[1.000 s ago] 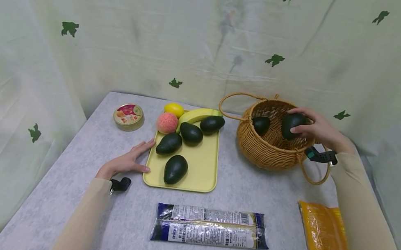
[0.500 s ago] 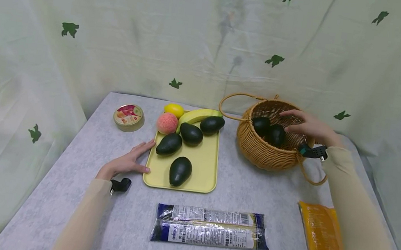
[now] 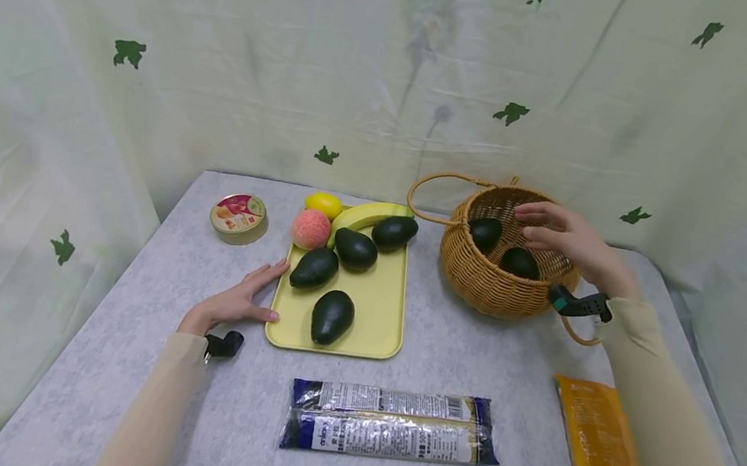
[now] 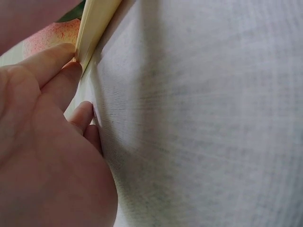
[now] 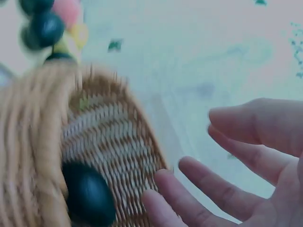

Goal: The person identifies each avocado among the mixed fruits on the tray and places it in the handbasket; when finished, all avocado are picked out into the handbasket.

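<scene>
My right hand (image 3: 576, 244) hovers over the right side of the wicker basket (image 3: 497, 299), fingers apart and holding nothing. Two dark avocados lie inside: one avocado (image 3: 485, 234) by the left wall, another avocado (image 3: 520, 263) nearer the front. In the right wrist view an avocado (image 5: 90, 194) shows within the basket, clear of the fingertips. On the left, my left hand (image 3: 234, 303) rests on the table with fingertips and thumb touching the left edge of the yellow tray (image 3: 373, 325). The tray bears several avocados, one of them, an avocado (image 3: 332, 317), near its front.
A banana (image 3: 368, 215), a lemon (image 3: 324, 203) and a pink peach-like fruit (image 3: 310, 229) lie at the tray's back. A round tin (image 3: 239, 216) stands to its left. In front are a blue-and-clear packet (image 3: 392, 424) and an orange packet (image 3: 601, 451). A curtain hangs behind.
My right hand has let go of an avocado in the basket and risen off it. The avocado settled toward the front. The front avocado on the tray rocked slightly; my left hand stayed put.
</scene>
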### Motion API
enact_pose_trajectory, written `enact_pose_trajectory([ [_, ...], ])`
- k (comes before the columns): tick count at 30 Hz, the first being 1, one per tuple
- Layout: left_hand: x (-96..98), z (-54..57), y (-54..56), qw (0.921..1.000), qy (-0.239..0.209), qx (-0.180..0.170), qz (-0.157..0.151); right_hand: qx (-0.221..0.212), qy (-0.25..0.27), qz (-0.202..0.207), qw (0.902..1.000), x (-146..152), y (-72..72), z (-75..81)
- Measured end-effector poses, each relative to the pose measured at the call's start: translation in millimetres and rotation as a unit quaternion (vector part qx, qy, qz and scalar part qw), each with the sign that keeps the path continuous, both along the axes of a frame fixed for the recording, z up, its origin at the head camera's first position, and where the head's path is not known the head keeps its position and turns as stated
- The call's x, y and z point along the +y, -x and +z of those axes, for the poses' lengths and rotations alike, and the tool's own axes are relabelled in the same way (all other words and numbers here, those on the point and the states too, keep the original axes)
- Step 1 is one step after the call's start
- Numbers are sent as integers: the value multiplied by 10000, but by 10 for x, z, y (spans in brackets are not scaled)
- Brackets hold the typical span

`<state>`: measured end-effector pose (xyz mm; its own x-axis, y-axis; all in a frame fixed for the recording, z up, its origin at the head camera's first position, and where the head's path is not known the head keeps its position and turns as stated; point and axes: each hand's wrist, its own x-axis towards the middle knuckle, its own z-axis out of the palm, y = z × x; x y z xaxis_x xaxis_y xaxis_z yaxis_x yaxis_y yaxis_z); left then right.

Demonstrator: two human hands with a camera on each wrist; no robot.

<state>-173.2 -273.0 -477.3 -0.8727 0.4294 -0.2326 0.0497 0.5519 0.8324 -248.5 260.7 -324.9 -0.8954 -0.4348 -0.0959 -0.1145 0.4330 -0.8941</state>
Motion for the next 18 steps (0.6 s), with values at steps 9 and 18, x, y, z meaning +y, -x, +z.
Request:
enact_pose_trajectory([
  [9,-3,-12,1,10000,15,13,20,-167,1297,198,9912,-362,-213,-31],
  [18,-8,-30,12,10000,8,17,44,-410,1211,1129,9853,-880,-464,-245],
])
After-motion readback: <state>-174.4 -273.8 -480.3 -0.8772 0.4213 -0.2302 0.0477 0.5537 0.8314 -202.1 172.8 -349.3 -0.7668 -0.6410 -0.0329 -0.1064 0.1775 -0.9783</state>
